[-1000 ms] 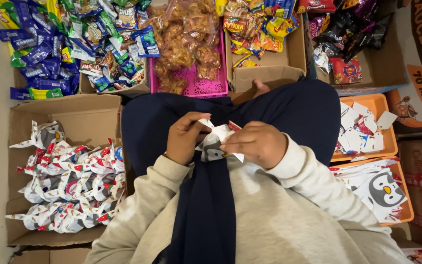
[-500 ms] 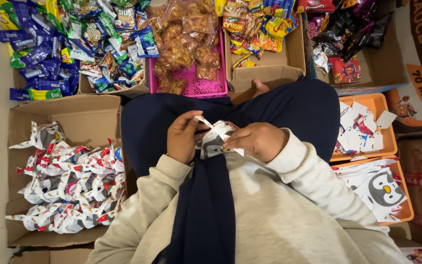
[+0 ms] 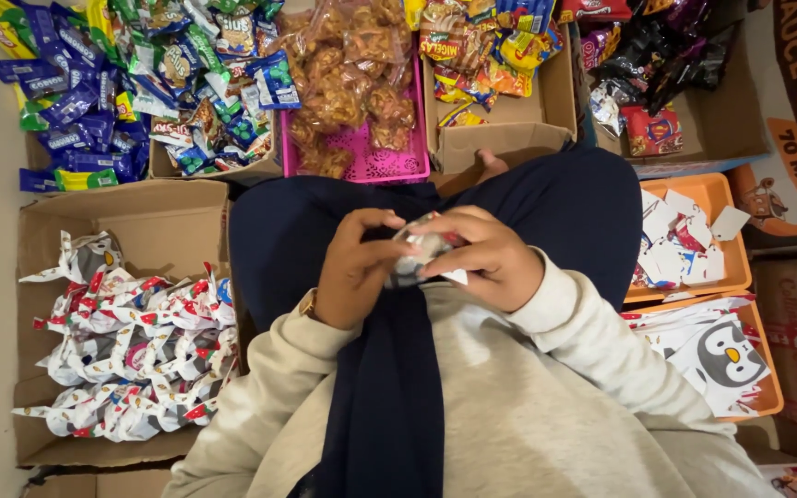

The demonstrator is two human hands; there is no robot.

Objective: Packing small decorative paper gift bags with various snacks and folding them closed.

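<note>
Over my lap, my left hand [image 3: 354, 267] and my right hand [image 3: 483, 254] meet on one small snack pouch [image 3: 420, 251] with a white and grey printed wrapper. Fingers of both hands curl around it, so most of the pouch is hidden. A white corner sticks out under my right palm. I wear a grey sweatshirt and a dark navy scarf [image 3: 389, 406] that hangs down the middle, and I sit cross-legged in navy trousers.
A cardboard box [image 3: 172, 217] at the left holds several finished penguin-print pouches [image 3: 131, 355]. Orange trays [image 3: 717, 198] at the right hold flat penguin wrappers [image 3: 721, 355] and white cards. Boxes of wrapped sweets [image 3: 149, 78], a pink basket [image 3: 389, 166] of fried snacks and more snack boxes stand ahead.
The pouch's corners stuck out between my fingers a second ago; now both hands have closed tighter around it and it looks squeezed into a smaller bundle.
</note>
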